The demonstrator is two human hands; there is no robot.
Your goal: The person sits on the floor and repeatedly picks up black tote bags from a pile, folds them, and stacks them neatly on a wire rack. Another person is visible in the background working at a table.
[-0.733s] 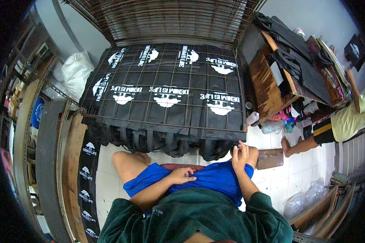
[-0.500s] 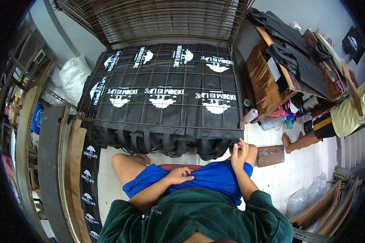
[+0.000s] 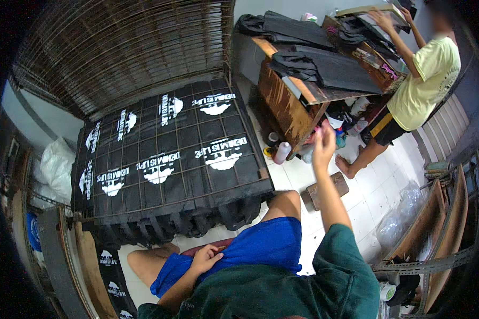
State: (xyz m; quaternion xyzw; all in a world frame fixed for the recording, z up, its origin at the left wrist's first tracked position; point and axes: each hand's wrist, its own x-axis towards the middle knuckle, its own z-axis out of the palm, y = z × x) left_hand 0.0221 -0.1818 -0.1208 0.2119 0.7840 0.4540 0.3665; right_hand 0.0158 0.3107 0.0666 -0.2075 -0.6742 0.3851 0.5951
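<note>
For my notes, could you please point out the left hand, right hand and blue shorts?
Left hand (image 3: 203, 259): head view, back of hand.
Right hand (image 3: 323, 148): head view, middle of hand.
Blue shorts (image 3: 271, 240): head view, right leg.

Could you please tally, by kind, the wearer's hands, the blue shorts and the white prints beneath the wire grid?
Wearer's hands, left hand and right hand: 2
Blue shorts: 1
White prints: 8
Total: 11

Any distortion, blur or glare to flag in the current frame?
Head view: corners go black, the slotted rail bows near the rim; same view: right hand slightly smeared, co-worker's head blurred out, white floor tiles look nearly washed out.
</note>
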